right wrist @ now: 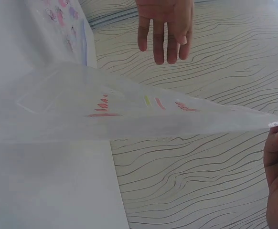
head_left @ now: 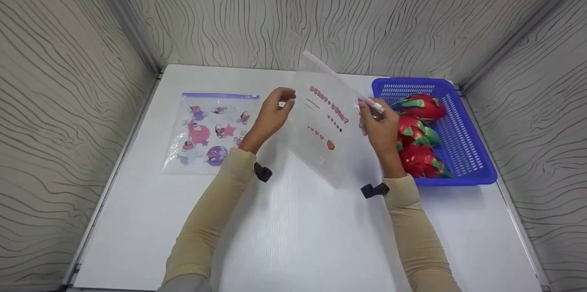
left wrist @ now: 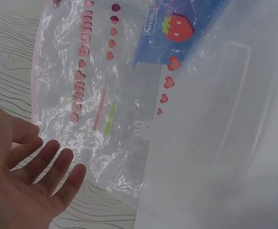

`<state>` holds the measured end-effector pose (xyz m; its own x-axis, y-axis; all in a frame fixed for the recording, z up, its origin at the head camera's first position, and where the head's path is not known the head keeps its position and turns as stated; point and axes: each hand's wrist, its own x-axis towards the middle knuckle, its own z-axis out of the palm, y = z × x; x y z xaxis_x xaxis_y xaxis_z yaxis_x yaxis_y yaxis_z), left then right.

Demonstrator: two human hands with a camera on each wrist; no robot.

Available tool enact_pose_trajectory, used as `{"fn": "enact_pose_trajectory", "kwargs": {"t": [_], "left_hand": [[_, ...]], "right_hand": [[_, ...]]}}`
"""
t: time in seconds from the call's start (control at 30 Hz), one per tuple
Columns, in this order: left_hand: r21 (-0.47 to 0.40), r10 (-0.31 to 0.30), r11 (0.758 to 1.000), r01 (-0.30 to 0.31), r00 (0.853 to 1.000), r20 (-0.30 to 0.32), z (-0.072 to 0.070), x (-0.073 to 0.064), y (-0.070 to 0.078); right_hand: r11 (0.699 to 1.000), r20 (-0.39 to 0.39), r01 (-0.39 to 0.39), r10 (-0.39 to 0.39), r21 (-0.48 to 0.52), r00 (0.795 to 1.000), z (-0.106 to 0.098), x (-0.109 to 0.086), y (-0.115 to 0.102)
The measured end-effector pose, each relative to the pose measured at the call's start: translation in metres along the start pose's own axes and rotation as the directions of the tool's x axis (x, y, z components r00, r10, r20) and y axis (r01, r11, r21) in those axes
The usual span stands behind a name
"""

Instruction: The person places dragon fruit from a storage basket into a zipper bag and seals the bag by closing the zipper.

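Observation:
My right hand (head_left: 380,127) pinches the upper right corner of a clear zip bag (head_left: 321,120), close to its white slider (head_left: 377,107). The bag hangs tilted over the table, with pink "BERRY BUNNY" lettering, hearts and a strawberry printed on it. Seen edge-on in the right wrist view, the bag (right wrist: 129,114) looks thin and flat. My left hand (head_left: 275,108) is beside the bag's left edge. Its fingers are loosely spread and hold nothing, as the left wrist view shows with the hand (left wrist: 29,186) just off the plastic.
A second clear zip bag (head_left: 206,136) with a purple closure and cartoon prints lies flat on the white table (head_left: 284,237) at left. A blue plastic basket (head_left: 477,154) at right holds several red, green-tipped dragon fruits (head_left: 422,161). Wood-patterned panels (head_left: 252,17) enclose the table.

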<state>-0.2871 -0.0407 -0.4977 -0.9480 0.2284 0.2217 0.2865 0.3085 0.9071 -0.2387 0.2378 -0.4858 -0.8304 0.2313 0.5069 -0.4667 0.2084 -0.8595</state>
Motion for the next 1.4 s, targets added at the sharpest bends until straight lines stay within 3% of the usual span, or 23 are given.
{"fn": "enact_pose_trajectory", "kwargs": {"t": [0.2, 0.4, 0.57, 0.97, 1.27, 1.4], "left_hand": [[-0.039, 0.028, 0.999, -0.026, 0.999, 0.032, 0.007, 0.002, 0.016], [-0.098, 0.034, 0.995, -0.028, 0.997, 0.062, 0.013, 0.0, 0.033], [-0.152, 0.016, 0.988, -0.006, 0.997, 0.069, 0.018, -0.001, 0.043], [-0.232, -0.061, 0.969, 0.087, 0.991, 0.115, 0.027, -0.001, 0.058], [-0.325, -0.136, 0.93, 0.17, 0.983, 0.126, 0.031, 0.003, 0.063], [-0.357, -0.147, 0.917, 0.18, 0.982, 0.117, 0.032, 0.005, 0.064]], "right_hand": [[0.989, -0.03, 0.105, -0.109, -0.1, 0.994, 0.006, -0.004, -0.004], [0.98, -0.002, 0.173, -0.174, -0.097, 0.985, 0.01, -0.009, -0.005], [0.967, 0.007, 0.242, -0.242, -0.079, 0.97, 0.015, -0.014, -0.003], [0.922, 0.014, 0.34, -0.343, -0.187, 0.939, 0.028, -0.025, -0.006], [0.884, 0.066, 0.393, -0.389, -0.254, 0.919, 0.035, -0.031, -0.009], [0.865, 0.092, 0.422, -0.413, -0.271, 0.906, 0.037, -0.033, -0.009]]}}
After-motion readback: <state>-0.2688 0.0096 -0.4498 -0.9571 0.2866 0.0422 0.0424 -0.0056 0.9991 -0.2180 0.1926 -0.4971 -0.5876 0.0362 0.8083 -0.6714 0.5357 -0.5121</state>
